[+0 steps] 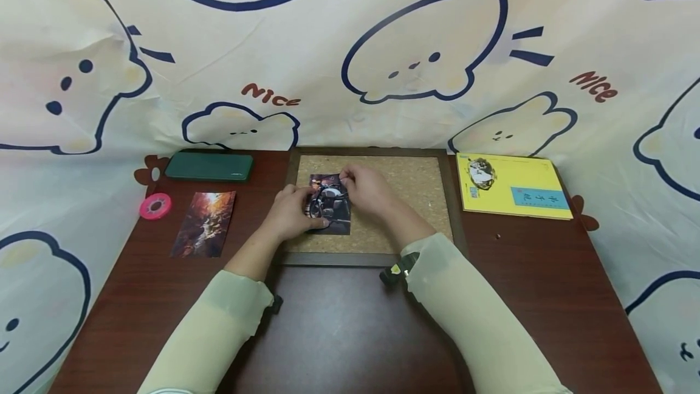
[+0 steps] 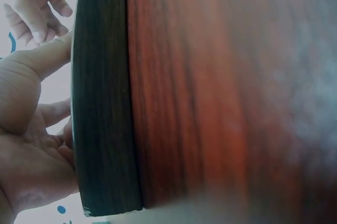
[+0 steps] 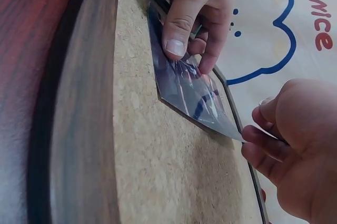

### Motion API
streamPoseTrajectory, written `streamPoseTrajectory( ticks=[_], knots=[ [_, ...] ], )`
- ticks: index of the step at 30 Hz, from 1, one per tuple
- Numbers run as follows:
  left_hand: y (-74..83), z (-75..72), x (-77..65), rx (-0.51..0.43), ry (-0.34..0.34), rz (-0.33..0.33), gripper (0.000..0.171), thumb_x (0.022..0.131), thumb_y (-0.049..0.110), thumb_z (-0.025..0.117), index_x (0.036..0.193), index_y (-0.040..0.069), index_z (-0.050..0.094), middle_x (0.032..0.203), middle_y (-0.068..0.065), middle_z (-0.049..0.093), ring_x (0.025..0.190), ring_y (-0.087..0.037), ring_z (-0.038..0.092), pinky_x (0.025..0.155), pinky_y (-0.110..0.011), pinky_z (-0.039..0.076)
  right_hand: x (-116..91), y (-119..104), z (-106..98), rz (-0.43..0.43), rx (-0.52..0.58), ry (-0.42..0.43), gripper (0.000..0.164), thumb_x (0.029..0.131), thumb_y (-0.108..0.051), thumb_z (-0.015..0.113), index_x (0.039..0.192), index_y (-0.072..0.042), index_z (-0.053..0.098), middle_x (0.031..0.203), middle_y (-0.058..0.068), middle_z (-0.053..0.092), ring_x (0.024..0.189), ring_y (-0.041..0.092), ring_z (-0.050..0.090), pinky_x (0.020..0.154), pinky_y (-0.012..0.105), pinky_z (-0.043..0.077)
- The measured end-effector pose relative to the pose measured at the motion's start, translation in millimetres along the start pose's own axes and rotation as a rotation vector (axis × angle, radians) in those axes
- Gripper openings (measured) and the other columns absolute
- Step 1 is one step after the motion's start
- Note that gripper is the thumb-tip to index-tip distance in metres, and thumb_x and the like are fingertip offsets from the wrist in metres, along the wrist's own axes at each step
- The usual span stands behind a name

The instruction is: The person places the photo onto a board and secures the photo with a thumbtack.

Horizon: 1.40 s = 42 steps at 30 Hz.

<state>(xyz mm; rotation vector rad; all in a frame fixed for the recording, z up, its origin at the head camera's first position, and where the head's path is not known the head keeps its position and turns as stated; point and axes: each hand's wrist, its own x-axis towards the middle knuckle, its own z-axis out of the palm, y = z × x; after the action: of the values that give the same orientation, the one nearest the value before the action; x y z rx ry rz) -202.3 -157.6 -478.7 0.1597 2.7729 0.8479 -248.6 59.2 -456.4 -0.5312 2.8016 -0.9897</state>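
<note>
The glossy photo print (image 1: 340, 219) lies on the left half of the cork board (image 1: 421, 178), inside its raised wooden frame (image 1: 328, 258). The left hand (image 1: 292, 211) rests thumb and fingertips on the print's left part, pressing it; the right hand (image 1: 372, 190) appears to pinch its upper right corner, where that edge looks lifted off the cork. A tiny pin between those fingertips cannot be ruled out.

The print should be very light and flexible, likely slick on its face and easy to crease or smudge. Edges and corners look the best places to hold, with flat fingertips steadying the middle.

On the surface (image 1: 563, 290) to the left lie a second photo print (image 1: 205, 224), a pink tape roll (image 1: 146, 207) and a dark green case (image 1: 209, 166); to the right, a yellow booklet (image 1: 492, 199) and a speck too small to identify (image 1: 497, 236). None of these blocks the print; only the hands cover parts of it, and the frame rises around the cork.
</note>
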Motion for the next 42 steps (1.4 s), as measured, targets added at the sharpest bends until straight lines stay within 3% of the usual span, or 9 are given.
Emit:
streamPoseTrajectory(
  ticks=[15, 28, 42],
  knots=[
    [0.4, -0.7, 0.4, -0.001, -0.015, -0.014, 0.092, 0.077, 0.045, 0.091, 0.152, 0.009, 0.051, 0.124, -0.013, 0.049, 0.112, -0.03, 0.043, 0.091, -0.046, 0.045, 25.6, 6.0, 9.8, 0.0, -0.047, -0.032, 0.012, 0.105, -0.012, 0.053, 0.104, -0.013, 0.065, 0.095, 0.003, 0.065, 0.089, 0.02, 0.06, 0.083, 0.036, 0.051],
    [0.1, -0.6, 0.8, -0.006, -0.02, -0.007, 0.091, 0.078, 0.045, 0.09, 0.152, 0.009, 0.051, 0.131, -0.015, 0.048, 0.118, -0.032, 0.043, 0.098, -0.05, 0.045, 42.3, 2.4, 18.1, 0.058, -0.078, -0.099, 0.016, 0.106, -0.017, 0.053, 0.11, -0.017, 0.069, 0.104, 0.001, 0.068, 0.099, 0.02, 0.062, 0.094, 0.039, 0.05],
    [-1.7, 0.2, 0.5, 0.014, -0.007, 0.022, 0.093, 0.078, 0.046, 0.09, 0.152, 0.007, 0.05, 0.133, -0.016, 0.049, 0.12, -0.033, 0.043, 0.101, -0.051, 0.044, 53.5, -4.5, 21.2, 0.044, -0.21, -0.147, 0.021, 0.107, -0.016, 0.05, 0.109, -0.017, 0.071, 0.105, 0.001, 0.069, 0.101, 0.02, 0.063, 0.096, 0.037, 0.05]
  ],
)
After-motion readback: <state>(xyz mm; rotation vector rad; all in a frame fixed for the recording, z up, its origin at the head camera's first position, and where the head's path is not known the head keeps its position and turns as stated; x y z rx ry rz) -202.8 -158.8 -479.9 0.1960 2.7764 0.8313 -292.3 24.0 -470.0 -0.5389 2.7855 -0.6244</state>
